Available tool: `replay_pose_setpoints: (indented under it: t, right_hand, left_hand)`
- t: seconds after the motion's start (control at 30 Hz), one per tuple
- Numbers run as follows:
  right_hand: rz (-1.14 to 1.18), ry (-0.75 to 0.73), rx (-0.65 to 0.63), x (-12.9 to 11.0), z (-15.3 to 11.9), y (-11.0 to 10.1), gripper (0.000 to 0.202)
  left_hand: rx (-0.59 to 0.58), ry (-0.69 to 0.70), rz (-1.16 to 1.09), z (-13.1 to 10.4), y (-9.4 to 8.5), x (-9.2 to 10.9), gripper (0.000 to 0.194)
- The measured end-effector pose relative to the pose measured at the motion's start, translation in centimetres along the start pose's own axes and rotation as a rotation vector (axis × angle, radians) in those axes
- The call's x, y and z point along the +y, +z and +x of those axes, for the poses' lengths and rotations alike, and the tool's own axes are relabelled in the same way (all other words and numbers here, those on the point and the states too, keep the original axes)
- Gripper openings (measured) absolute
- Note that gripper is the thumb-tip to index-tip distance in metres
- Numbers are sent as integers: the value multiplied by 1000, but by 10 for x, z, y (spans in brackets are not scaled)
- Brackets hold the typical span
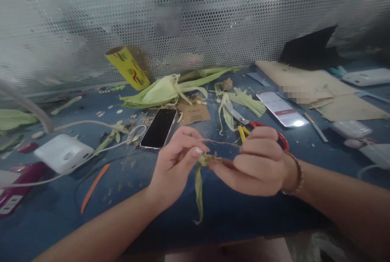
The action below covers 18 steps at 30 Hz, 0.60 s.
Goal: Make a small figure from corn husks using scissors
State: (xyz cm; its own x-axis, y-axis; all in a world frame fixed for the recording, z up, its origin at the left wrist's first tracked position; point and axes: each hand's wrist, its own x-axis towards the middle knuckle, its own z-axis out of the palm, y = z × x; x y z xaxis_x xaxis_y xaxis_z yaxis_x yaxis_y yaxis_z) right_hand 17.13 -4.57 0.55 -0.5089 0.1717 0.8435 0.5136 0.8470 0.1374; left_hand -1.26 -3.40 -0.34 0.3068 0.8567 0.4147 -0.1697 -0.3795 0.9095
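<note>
My left hand (175, 162) is closed in a pinch on a small piece of corn husk (199, 193), whose narrow green strip hangs down over the table. The bunched upper end of this husk lies between both hands. A thin brownish strand (224, 143) stretches from my left fingers to my right hand (257, 166), which is curled shut around its far end. My right fingertips also touch the husk bunch. Just behind my right hand lie scissors with red handles (285, 142), partly hidden by it, and a yellow-handled tool (241, 135).
Behind my hands are a dark phone (160, 128), corn husks (158, 91), a leaning yellow roll (129, 69) and a lit phone (283, 109). A white charger (63, 153) with its cable and an orange strip (94, 189) lie left. A perforated metal panel (213, 18) closes the back.
</note>
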Motion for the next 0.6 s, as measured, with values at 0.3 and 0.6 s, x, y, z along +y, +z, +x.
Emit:
replay_pose_setpoints:
  t: [0.3,0.6]
  right_hand:
    - [65,-1,-32,-4,7,-1,19]
    - [327,561,-89,-1,8,6,12]
  left_hand:
    - [-6,-6,-8,-2,0,-1,11]
    - [140,-258,2,2,4,-1,19]
